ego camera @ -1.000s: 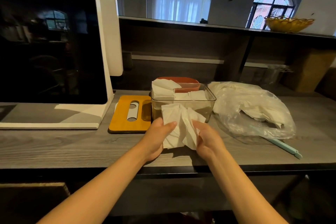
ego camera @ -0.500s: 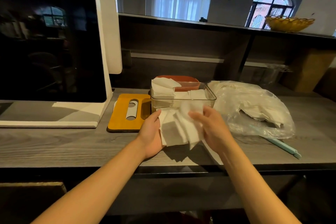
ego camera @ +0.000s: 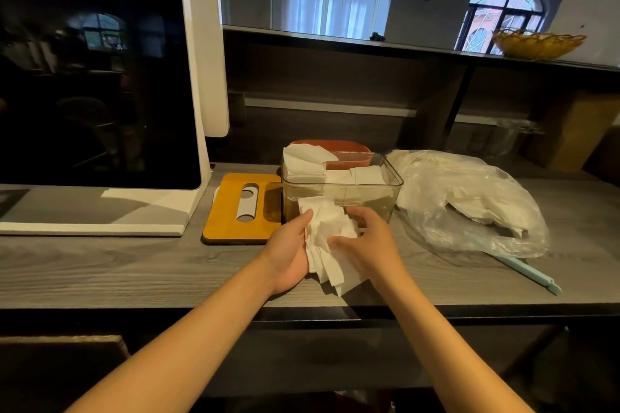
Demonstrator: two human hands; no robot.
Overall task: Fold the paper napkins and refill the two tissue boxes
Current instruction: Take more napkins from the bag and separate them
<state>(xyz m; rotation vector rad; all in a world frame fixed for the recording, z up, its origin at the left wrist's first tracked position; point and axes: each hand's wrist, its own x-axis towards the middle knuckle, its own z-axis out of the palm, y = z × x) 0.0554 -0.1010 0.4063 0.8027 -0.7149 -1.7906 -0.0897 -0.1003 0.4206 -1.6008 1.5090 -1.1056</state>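
Napkins (ego camera: pixel 327 241) held in both grips, left hand (ego camera: pixel 290 253), right hand (ego camera: pixel 367 245); grey wooden counter (ego camera: pixel 100 265).

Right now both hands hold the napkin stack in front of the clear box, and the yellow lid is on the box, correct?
Not quite. The yellow lid is off, lying flat on the counter left of the clear box, as the head view shows. The rest stands: left hand and right hand hold the napkin stack in front of it.
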